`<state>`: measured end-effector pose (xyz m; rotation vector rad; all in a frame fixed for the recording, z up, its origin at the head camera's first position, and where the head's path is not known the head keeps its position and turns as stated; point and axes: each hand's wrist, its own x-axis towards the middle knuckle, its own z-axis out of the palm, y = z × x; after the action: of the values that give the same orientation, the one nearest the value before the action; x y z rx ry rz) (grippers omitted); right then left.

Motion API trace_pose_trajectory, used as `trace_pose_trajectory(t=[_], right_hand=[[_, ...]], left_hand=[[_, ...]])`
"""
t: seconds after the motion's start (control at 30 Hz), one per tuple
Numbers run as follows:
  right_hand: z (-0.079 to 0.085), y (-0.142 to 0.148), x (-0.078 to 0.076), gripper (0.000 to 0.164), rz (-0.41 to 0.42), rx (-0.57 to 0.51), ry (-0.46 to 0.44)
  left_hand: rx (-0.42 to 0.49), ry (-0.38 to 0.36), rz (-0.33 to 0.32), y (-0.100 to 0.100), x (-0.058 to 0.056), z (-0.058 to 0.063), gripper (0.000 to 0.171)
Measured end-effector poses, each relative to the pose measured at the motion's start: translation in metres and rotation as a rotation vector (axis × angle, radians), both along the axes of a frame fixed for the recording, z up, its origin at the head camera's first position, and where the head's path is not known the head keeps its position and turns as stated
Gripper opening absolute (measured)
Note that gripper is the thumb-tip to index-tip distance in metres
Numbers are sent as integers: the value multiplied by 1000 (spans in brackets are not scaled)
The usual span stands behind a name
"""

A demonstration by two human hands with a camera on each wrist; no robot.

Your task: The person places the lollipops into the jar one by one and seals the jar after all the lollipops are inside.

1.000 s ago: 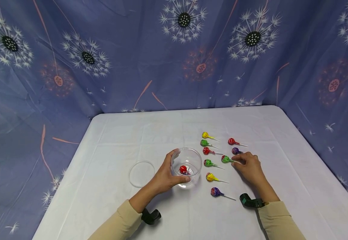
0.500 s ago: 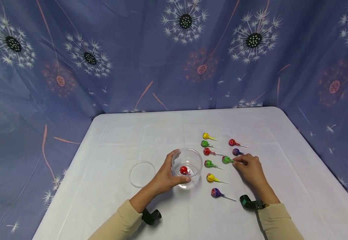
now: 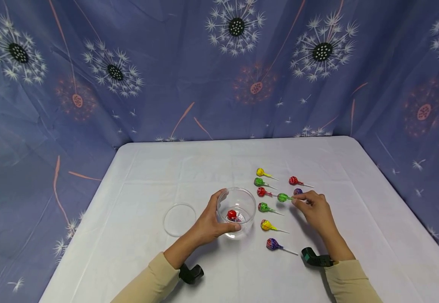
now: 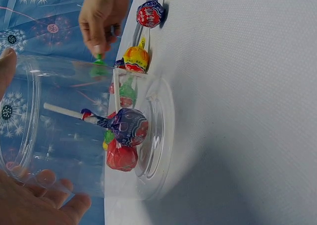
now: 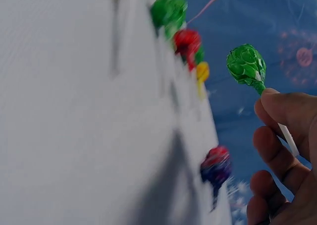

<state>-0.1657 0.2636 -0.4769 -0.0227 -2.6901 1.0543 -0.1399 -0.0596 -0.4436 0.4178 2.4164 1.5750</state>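
My left hand [image 3: 212,221] grips a clear plastic jar [image 3: 242,229] round its side, thumb in front. Inside the jar lie a red lollipop [image 4: 122,155] and a purple lollipop [image 4: 131,127], their sticks pointing toward the mouth in the left wrist view. A green lollipop [image 5: 246,65] is pinched by its stick between the thumb and forefinger of my right hand [image 3: 315,210], raised off the table. Just behind that hand lies another purple lollipop [image 5: 216,165], partly hidden in the head view.
Several wrapped lollipops lie in a column right of the jar, from a yellow one [image 3: 260,172] to a purple one [image 3: 273,244]. A red lollipop [image 3: 294,180] lies farther right. Left of the jar rests a clear round lid [image 3: 179,219] on the white table [image 3: 136,252].
My right hand has lifted the green lollipop off the table and moved it slightly left. The left hand and the jar stay where they were.
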Motion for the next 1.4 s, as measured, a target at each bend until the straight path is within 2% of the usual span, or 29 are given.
trace_pose_trajectory(t=[0.23,0.5,0.73,0.9,1.07,1.4], right_hand=[[30,-24,4,21,60,-84,22],[57,-47,9,20,110,-164,38],[72,-67,12,10,201,-226,127],[80,-83,14,9,272,-249,111],[83,-100,14,7,310,-214,81],[78,-130,11,9,383,-26,165]], left_hand=[[-3,-8,-2,-1,0,1,98],[-4,-3,-7,-2,0,1,98],[-11,5,-7,-2,0,2,98],[-4,11,-7,-3,0,3,98],[8,7,-14,-3,-1,2,97],[33,6,-37,-3,-2,-1,97]])
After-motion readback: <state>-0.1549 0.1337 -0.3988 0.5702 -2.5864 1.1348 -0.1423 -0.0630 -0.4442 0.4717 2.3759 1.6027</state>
